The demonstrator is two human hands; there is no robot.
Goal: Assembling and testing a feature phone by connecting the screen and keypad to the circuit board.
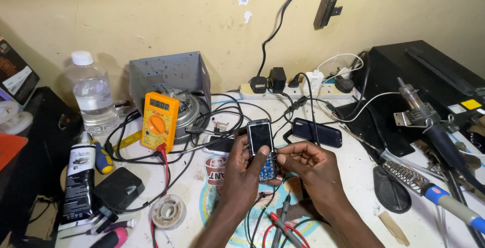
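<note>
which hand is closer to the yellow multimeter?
Left. The left hand grips the keypad phone just right of the yellow multimeter; the right hand holds the phone's far side, farther from the meter.

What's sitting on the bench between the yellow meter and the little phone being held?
In the head view, between the yellow multimeter and the keypad phone lie tangled black cables and another dark phone lying flat.

Both forearms are bare, no sleeves or gloves; the left hand (246,169) and right hand (305,164) show short nails.
</note>
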